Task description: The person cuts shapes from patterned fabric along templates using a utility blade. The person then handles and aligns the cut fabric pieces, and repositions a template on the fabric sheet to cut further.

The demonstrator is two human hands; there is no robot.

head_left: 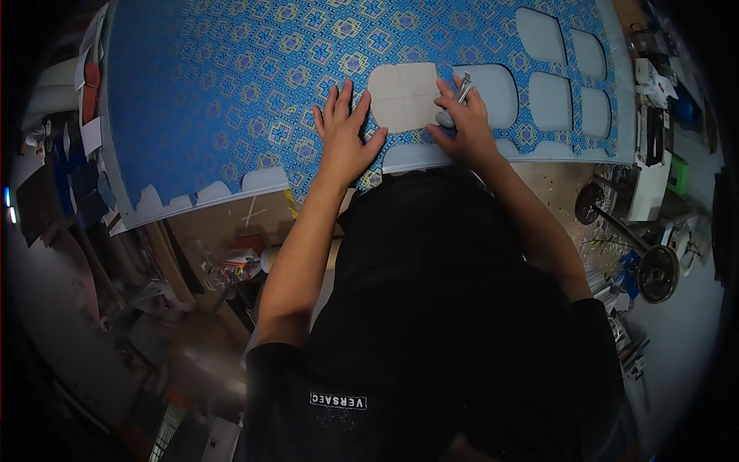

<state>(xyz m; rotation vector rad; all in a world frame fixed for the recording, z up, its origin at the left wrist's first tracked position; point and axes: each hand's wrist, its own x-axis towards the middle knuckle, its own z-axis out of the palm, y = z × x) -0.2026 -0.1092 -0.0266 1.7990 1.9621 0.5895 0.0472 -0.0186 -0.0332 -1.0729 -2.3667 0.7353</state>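
A pale beige template [403,98] with rounded corners and a cross of thin lines lies flat on blue patterned fabric [254,85]. My left hand [346,135] rests with spread fingers on the fabric, its fingertips and thumb along the template's left edge. At the template's right edge, my right hand [469,127] is closed around a silver metal tool [464,87] that sticks up between the fingers. A grey rounded piece [445,119] shows by the right thumb and index finger; whether it belongs to the tool I cannot tell.
Several rounded cutouts [550,102] in the fabric at the right bare the pale table top [626,115]. Scalloped cuts run along the near fabric edge. A round-based metal stand [659,274] and a green stool [678,175] are at the right; clutter [239,266] lies below the table.
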